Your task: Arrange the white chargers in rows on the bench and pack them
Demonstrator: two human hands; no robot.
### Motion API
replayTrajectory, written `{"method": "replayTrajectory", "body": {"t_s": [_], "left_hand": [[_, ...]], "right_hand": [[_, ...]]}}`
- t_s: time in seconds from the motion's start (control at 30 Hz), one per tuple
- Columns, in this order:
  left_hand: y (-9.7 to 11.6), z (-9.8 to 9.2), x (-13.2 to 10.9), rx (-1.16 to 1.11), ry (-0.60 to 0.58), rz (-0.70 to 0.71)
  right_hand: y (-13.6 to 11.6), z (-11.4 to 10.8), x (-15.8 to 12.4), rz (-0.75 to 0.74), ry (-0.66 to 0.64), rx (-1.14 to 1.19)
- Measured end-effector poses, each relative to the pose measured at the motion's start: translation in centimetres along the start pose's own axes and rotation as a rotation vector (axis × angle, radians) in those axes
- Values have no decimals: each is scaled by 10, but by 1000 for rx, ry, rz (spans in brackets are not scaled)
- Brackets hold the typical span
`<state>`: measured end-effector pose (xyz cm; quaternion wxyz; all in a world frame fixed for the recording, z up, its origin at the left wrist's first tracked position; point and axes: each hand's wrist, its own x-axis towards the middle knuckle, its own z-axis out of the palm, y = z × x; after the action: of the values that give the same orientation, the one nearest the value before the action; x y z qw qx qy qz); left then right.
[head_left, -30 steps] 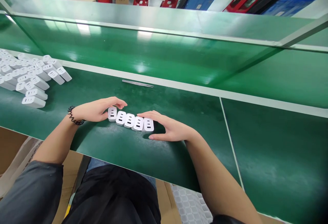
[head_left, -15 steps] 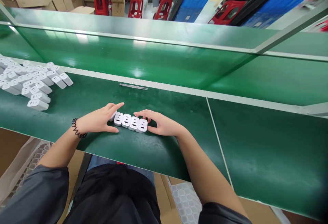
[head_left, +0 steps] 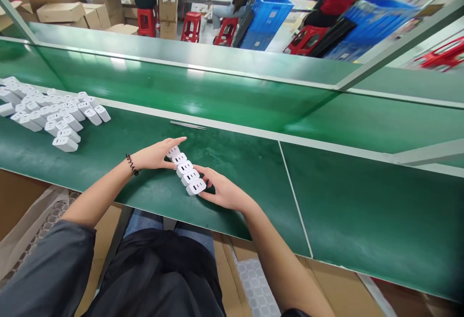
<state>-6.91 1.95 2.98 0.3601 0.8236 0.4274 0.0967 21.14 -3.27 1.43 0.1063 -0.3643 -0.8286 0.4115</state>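
Note:
A slanting row of several white USB chargers stands on the green bench top, with the port faces turned up. My left hand is at the row's far left end, thumb on the near side and index finger stretched past the other side. At the near right end, my right hand has its thumb and fingers against the last chargers. Between them the two hands hold the row together. The left palm partly hides the end charger.
Many more white chargers crowd the bench at left. Metal tweezers lie by the bench's back rail. Beyond the green partition are red stools, blue crates, cardboard boxes and seated people.
The row has swung from nearly level to a steep slant, its left end pushed away from me and its right end nearer. Both hands moved with it. The camera view has tilted up slightly.

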Motion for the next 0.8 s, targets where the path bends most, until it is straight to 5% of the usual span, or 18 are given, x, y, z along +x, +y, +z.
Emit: {"method": "replayTrajectory", "body": {"t_s": [0.17,0.27,0.4,0.57,0.67,0.8], "left_hand": [[-10,-9,15,-135,-111,114],[3,-6,-5,-101,46,143],[32,39,-41,-33,335,159],[41,97,-47,64,397,90],[30,95,-43,67,408,33],[17,72,-47,53,359,-18]], "right_hand": [[-12,17,-11,66,67,47],[-13,0,-12,66,75,91],[-7,-24,26,70,257,140],[5,-18,100,96,199,211],[11,-15,112,128,121,226],[19,-21,92,204,168,226]]}}
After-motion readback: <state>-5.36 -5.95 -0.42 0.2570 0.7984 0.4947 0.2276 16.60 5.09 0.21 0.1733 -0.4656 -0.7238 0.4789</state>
